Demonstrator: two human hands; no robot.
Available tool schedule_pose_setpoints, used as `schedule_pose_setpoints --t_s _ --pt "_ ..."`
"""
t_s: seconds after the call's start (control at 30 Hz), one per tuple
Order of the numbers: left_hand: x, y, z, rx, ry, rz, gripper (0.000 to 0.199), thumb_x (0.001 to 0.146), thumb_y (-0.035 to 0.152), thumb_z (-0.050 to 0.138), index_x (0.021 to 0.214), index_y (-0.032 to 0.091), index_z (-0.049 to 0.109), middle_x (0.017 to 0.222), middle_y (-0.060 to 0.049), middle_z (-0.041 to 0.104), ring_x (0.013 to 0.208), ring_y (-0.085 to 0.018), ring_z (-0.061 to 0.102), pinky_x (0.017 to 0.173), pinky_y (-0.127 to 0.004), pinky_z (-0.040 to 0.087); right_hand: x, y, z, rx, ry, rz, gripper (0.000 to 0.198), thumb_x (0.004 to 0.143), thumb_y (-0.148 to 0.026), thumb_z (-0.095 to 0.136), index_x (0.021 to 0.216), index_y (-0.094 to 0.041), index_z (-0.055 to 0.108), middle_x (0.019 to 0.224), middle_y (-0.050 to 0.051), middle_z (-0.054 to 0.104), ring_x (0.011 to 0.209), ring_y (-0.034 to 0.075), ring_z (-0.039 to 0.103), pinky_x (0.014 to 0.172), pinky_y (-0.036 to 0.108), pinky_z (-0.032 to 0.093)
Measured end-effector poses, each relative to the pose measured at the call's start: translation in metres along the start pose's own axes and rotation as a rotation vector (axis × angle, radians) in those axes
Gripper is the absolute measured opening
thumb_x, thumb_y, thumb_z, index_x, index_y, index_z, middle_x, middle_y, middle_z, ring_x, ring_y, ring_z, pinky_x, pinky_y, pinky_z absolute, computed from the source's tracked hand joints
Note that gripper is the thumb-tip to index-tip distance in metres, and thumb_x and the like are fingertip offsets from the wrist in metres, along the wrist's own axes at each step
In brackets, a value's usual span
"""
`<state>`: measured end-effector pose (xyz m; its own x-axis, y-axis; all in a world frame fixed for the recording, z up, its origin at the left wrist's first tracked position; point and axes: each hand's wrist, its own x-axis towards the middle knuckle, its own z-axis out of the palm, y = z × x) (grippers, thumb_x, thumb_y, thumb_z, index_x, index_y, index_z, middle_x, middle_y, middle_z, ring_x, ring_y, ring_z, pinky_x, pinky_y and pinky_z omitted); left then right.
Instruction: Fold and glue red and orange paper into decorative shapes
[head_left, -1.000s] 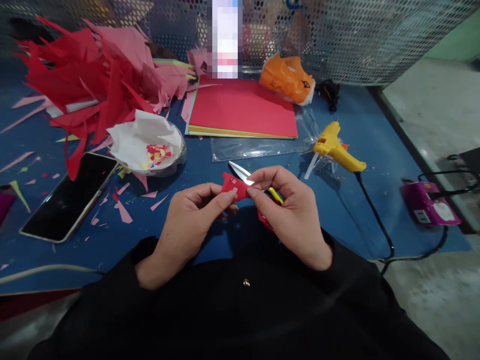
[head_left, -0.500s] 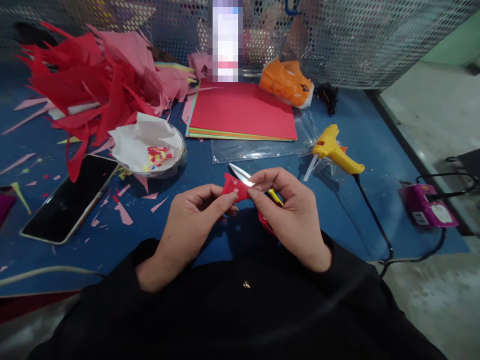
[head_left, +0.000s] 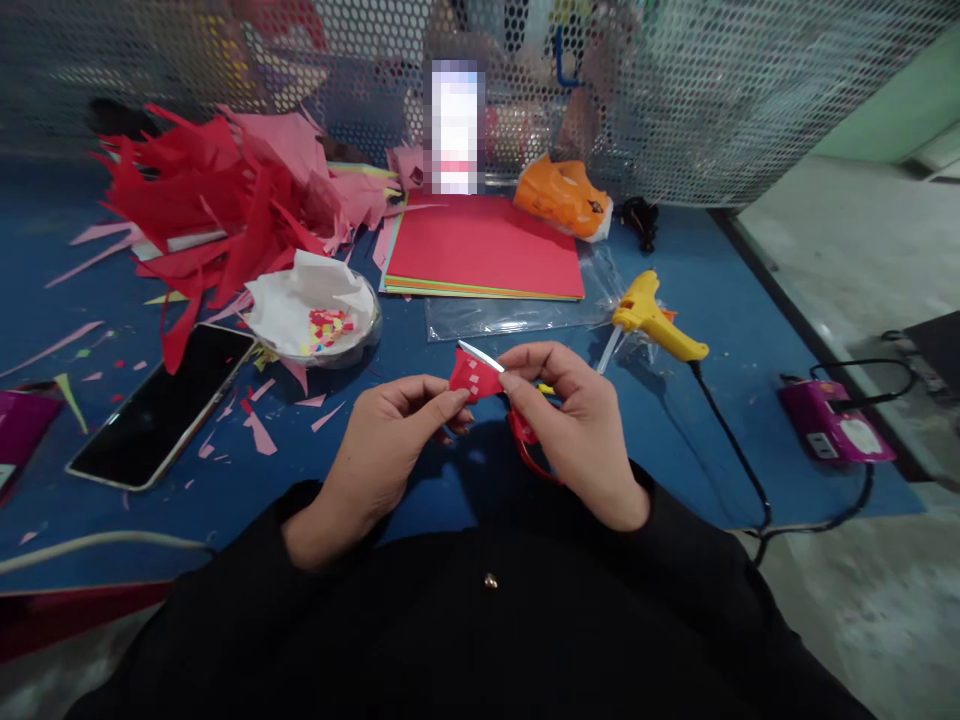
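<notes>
A small piece of red paper (head_left: pixel 474 378) with several pale square marks is stretched between my two hands. My left hand (head_left: pixel 390 440) pinches its left edge between thumb and fingers. At the opposite edge, my right hand (head_left: pixel 574 425) also has thumb and index finger closed on it. Behind the paper and partly under my right hand lies a pair of scissors (head_left: pixel 480 355), with its silver blade pointing to the upper left. Its red and yellow handles show beside my right palm, largely hidden by it.
Red and pink paper scraps (head_left: pixel 225 190) heap at the left, near a scrap-filled bowl (head_left: pixel 360 345) and a phone (head_left: pixel 165 410). Coloured sheets (head_left: pixel 487 245) lie ahead. A yellow glue gun (head_left: pixel 664 325) and its cord are at the right, with a purple box (head_left: pixel 836 420) beyond.
The camera view has tilted up slightly. Both hands still pinch the red paper, which now covers more of the scissors' blade.
</notes>
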<state>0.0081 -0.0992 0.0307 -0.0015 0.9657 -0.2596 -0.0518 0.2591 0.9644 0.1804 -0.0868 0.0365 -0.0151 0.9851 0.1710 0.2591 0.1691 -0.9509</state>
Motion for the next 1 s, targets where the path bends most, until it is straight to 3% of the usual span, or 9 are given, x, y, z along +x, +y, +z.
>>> schedule_pose_setpoints --t_s 0.13,0.23,0.3,0.5,0.73,0.87,0.93,1.0 --pt "0.003 0.003 0.001 -0.095 0.113 -0.009 0.02 0.072 0.037 0.081 0.071 0.018 0.073 0.067 -0.001 0.072 0.062 -0.012 0.063 0.058 -0.022 0.046 0.009 0.008 -0.006 0.053 0.198 -0.124 0.026 0.1 -0.039 0.051 0.104 -0.022 0.07 0.108 0.004 0.074 0.105 0.018 0.068 0.095 0.037 0.052" --pt "0.006 0.004 0.001 -0.152 0.222 0.037 0.023 0.068 0.038 0.083 0.07 0.018 0.072 0.067 -0.001 0.072 0.063 -0.012 0.063 0.057 -0.021 0.046 0.015 0.015 -0.01 0.111 0.32 -0.157 0.034 0.101 -0.046 0.048 0.1 -0.021 0.07 0.101 0.004 0.075 0.099 0.018 0.069 0.095 0.039 0.052" --pt "0.008 0.004 0.0 -0.203 0.265 0.064 0.027 0.064 0.041 0.085 0.07 0.018 0.072 0.068 -0.002 0.073 0.063 -0.012 0.063 0.056 -0.021 0.045 0.017 0.017 -0.01 0.14 0.301 -0.124 0.034 0.098 -0.049 0.052 0.1 -0.02 0.07 0.093 0.004 0.075 0.093 0.018 0.069 0.092 0.04 0.052" --pt "0.011 0.0 -0.002 -0.228 0.29 0.112 0.033 0.061 0.043 0.086 0.075 0.016 0.074 0.072 -0.006 0.075 0.063 -0.013 0.065 0.054 -0.02 0.045 0.016 0.017 0.004 0.316 0.061 0.096 0.039 0.078 -0.047 0.076 0.102 -0.018 0.064 0.079 0.001 0.074 0.078 0.017 0.069 0.079 0.034 0.052" --pt "0.014 -0.006 -0.001 -0.123 0.267 0.196 0.038 0.068 0.05 0.079 0.075 0.014 0.074 0.076 -0.01 0.076 0.059 -0.014 0.066 0.05 -0.021 0.045 0.018 0.02 0.012 0.422 0.078 0.13 0.042 0.068 -0.036 0.081 0.102 -0.019 0.062 0.066 -0.006 0.069 0.067 0.014 0.066 0.071 0.03 0.05" --pt "0.023 -0.011 -0.01 -0.028 0.468 0.39 0.039 0.083 0.055 0.062 0.088 0.017 0.07 0.077 -0.005 0.072 0.061 -0.014 0.065 0.049 -0.022 0.045 0.024 0.024 0.006 0.416 0.142 0.108 0.042 0.069 -0.037 0.078 0.103 -0.02 0.06 0.066 -0.007 0.068 0.068 0.015 0.067 0.076 0.032 0.051" --pt "0.024 -0.007 -0.015 0.061 0.573 0.527 0.029 0.087 0.047 0.06 0.091 0.019 0.067 0.079 -0.002 0.069 0.066 -0.014 0.064 0.057 -0.024 0.047 0.026 0.025 0.004 0.404 0.142 0.101 0.041 0.069 -0.037 0.078 0.102 -0.02 0.06 0.065 -0.006 0.067 0.068 0.015 0.068 0.076 0.033 0.052" --pt "0.023 0.003 -0.017 0.195 0.581 0.644 0.02 0.087 0.04 0.063 0.091 0.021 0.069 0.085 -0.002 0.071 0.076 -0.016 0.065 0.069 -0.027 0.051 0.027 0.026 0.003 0.388 0.12 0.097 0.041 0.068 -0.036 0.079 0.101 -0.02 0.061 0.064 -0.006 0.067 0.066 0.016 0.066 0.073 0.033 0.051"
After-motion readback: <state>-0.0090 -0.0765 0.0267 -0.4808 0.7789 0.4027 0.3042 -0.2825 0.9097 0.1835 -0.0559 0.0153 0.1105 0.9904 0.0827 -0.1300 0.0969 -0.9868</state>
